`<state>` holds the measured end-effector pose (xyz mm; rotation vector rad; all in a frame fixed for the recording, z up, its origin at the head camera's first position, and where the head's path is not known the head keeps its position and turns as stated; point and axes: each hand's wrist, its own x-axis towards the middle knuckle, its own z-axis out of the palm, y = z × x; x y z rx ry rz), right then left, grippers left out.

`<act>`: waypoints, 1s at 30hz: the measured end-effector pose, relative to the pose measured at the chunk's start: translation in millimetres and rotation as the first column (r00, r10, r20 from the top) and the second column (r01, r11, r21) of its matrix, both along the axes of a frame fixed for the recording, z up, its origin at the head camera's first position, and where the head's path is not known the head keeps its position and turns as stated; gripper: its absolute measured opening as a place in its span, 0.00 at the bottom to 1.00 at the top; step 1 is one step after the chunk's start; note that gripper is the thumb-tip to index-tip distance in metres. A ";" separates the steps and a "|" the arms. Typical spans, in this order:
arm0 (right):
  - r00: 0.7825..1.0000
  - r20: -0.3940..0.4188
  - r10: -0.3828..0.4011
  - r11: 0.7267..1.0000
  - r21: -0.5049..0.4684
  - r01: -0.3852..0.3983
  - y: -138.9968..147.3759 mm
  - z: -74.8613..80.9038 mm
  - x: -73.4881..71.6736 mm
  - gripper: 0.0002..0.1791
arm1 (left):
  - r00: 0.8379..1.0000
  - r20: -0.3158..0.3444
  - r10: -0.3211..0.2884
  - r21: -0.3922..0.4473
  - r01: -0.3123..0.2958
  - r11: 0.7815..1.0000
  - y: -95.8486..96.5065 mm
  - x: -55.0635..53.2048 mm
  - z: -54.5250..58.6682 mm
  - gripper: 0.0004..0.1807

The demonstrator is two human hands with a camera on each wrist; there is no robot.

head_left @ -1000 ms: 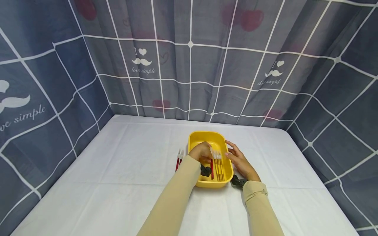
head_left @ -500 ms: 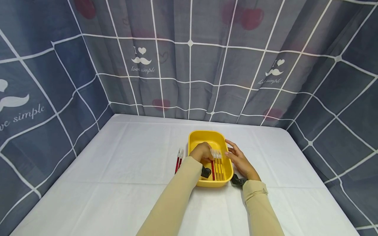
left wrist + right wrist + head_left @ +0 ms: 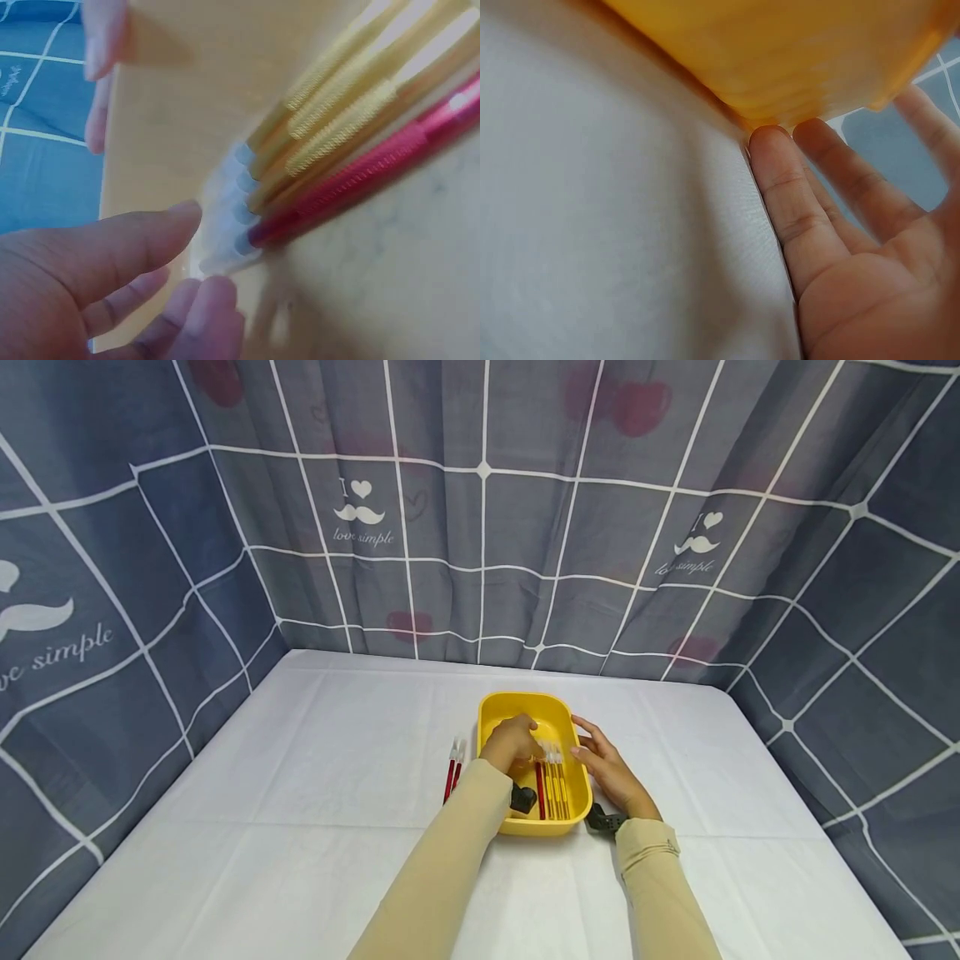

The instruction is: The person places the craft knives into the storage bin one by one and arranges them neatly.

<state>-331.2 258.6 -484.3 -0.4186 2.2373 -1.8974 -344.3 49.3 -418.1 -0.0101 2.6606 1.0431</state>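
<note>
A yellow tray [image 3: 573, 825] holds three gold craft knives [image 3: 557, 789] and a red craft knife [image 3: 540, 792], lying side by side with clear caps towards the far end. My left hand [image 3: 513, 742] reaches down into the tray beside the caps. In the left wrist view its thumb and fingers are parted, with the fingertips right at the capped end of the red knife. Against the tray's right wall, the fingers of my right hand [image 3: 611, 777] rest; the right wrist view shows straight fingertips [image 3: 772, 146] at the wall's lower part.
Two more red craft knives [image 3: 452, 770] lie on the white tablecloth [image 3: 337, 760] left of the tray, partly hidden by my left sleeve [image 3: 450, 860]. A dark checked curtain [image 3: 450, 510] stands around the table's back and sides.
My left fingers have let go of the red knife's capped end and spread apart. The red knife has shifted slightly right, close alongside the gold ones. My right hand has stayed put.
</note>
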 end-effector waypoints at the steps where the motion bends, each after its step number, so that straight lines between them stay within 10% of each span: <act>1: 1.000 0.002 -0.001 1.000 0.000 0.001 -0.2 -0.1 -0.1 0.38 | 1.000 -0.005 0.004 0.003 -0.004 1.000 -0.5 0.6 1.5 0.31; 14: 1.000 0.011 -0.003 1.000 -0.001 0.003 0.1 -0.6 -1.0 0.39 | 0.990 -0.025 -0.142 0.195 0.144 0.970 -20.1 8.1 28.1 0.27; 30: 1.000 0.015 -0.010 1.000 0.002 0.010 -1.2 1.0 0.8 0.39 | 0.927 -0.175 -0.333 0.274 0.370 0.888 -65.9 26.5 50.2 0.26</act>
